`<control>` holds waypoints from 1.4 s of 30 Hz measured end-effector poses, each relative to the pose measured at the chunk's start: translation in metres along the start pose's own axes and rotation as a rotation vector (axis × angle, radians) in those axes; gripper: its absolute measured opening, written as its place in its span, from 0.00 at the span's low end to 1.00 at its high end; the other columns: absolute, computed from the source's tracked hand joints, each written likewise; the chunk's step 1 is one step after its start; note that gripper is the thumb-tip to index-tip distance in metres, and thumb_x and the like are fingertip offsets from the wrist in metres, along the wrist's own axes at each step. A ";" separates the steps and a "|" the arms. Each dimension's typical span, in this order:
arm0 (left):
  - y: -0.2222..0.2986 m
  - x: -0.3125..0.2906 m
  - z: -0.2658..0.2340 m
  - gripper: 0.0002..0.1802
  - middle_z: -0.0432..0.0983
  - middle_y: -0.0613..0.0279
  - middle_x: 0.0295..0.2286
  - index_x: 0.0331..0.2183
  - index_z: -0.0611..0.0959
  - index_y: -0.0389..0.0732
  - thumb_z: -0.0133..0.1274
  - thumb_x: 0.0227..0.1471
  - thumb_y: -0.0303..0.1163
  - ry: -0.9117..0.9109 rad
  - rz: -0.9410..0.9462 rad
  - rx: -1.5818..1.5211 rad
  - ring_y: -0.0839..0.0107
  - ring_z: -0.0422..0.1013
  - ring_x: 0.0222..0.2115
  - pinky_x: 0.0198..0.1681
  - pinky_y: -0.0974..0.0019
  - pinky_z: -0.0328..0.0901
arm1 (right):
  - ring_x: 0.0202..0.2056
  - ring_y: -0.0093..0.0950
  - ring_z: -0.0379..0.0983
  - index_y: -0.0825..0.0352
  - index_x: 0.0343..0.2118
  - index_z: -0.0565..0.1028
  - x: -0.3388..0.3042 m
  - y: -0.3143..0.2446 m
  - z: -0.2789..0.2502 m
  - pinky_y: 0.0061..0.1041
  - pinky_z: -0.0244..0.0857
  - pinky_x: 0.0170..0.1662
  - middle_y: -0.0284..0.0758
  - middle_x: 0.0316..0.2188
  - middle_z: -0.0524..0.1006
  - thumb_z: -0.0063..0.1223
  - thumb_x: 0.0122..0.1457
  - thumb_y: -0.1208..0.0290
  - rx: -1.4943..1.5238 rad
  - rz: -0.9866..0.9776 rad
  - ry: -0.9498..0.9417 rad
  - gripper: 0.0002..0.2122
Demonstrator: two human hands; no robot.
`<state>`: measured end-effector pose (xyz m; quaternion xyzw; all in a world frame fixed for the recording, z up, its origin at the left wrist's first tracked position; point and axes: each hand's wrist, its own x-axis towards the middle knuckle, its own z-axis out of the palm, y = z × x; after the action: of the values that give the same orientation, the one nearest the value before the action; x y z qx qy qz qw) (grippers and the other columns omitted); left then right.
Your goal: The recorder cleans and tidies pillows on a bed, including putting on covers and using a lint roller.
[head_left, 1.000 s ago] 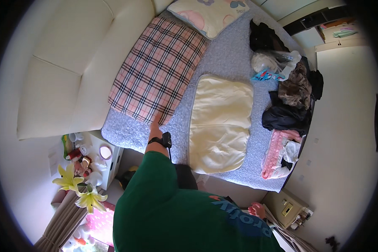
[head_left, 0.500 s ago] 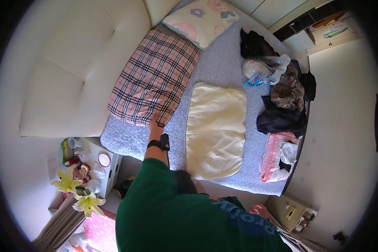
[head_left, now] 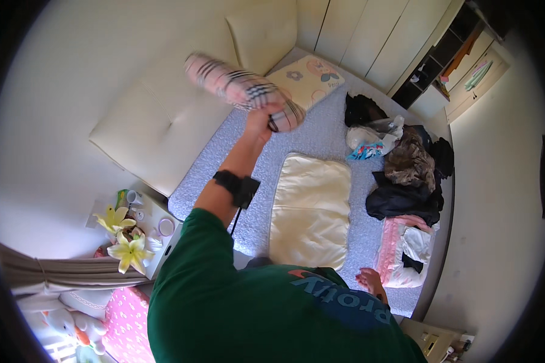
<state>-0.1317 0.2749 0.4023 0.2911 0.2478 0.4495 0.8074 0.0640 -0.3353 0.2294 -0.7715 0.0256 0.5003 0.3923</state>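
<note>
My left hand point(head_left: 260, 122) is closed on one end of a pink plaid pillow point(head_left: 239, 83), which it lifts off the bed near the headboard; the pillow is blurred by motion. A dark strap with a small black box sits around my left wrist. My right hand point(head_left: 368, 279) hangs over the near edge of the bed, fingers loosely apart, with nothing visible in it. Between my arms, a cream quilted pad point(head_left: 312, 209) lies flat on the grey-blue bedspread point(head_left: 221, 175). Behind the plaid pillow, a cream pillow with printed flowers point(head_left: 312, 78) rests at the far end.
Dark clothes point(head_left: 406, 202), a clear plastic bag point(head_left: 369, 142) and pink-and-white fabric point(head_left: 399, 275) lie along the bed's right side. The cream headboard point(head_left: 163, 115) borders the left. A nightstand point(head_left: 163, 242) with small items and yellow lilies point(head_left: 130, 251) stands nearby.
The plaid pillow has gone from lying flat on the bed to being held up by my left hand, moved farther away. My right hand has come forward over the bed edge.
</note>
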 end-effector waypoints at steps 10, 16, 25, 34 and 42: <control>0.094 -0.273 0.150 0.27 0.78 0.58 0.29 0.34 0.80 0.33 0.59 0.21 0.12 -0.523 0.011 0.702 0.70 0.74 0.29 0.39 0.68 0.68 | 0.35 0.27 0.72 0.66 0.52 0.60 0.006 -0.111 0.001 0.24 0.67 0.38 0.39 0.36 0.75 0.54 0.51 0.72 0.088 -0.851 0.045 0.25; 0.030 -0.333 0.114 0.28 0.78 0.63 0.29 0.32 0.80 0.34 0.60 0.17 0.11 -0.520 -0.120 0.980 0.74 0.73 0.29 0.38 0.72 0.67 | 0.52 0.29 0.62 0.67 0.57 0.56 -0.099 -0.144 -0.008 0.30 0.54 0.56 0.34 0.51 0.67 0.65 0.37 0.69 0.171 -1.064 -0.319 0.41; 0.020 -0.400 0.132 0.27 0.77 0.64 0.29 0.33 0.79 0.33 0.61 0.18 0.17 -0.532 0.014 1.183 0.77 0.70 0.31 0.41 0.73 0.63 | 0.45 0.26 0.69 0.68 0.49 0.66 -0.140 -0.111 -0.031 0.27 0.63 0.50 0.34 0.44 0.73 0.66 0.34 0.78 0.317 -1.084 -0.329 0.33; 0.017 -0.395 0.132 0.19 0.71 0.64 0.20 0.24 0.75 0.35 0.61 0.19 0.20 -0.539 0.174 1.251 0.74 0.67 0.25 0.34 0.72 0.62 | 0.43 0.25 0.70 0.69 0.46 0.69 -0.144 -0.098 -0.020 0.25 0.63 0.48 0.34 0.41 0.74 0.62 0.39 0.78 0.442 -1.134 -0.175 0.26; -0.050 -0.332 0.074 0.19 0.74 0.56 0.22 0.26 0.77 0.35 0.61 0.22 0.23 -0.458 0.238 1.534 0.61 0.71 0.26 0.33 0.65 0.64 | 0.36 0.21 0.72 0.69 0.42 0.72 -0.080 -0.086 0.009 0.21 0.65 0.43 0.31 0.36 0.77 0.59 0.45 0.81 0.304 -1.032 0.055 0.18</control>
<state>-0.2107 -0.0540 0.4656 0.8731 0.2829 0.1666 0.3605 0.0542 -0.2985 0.3405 -0.6310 -0.2744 0.2126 0.6938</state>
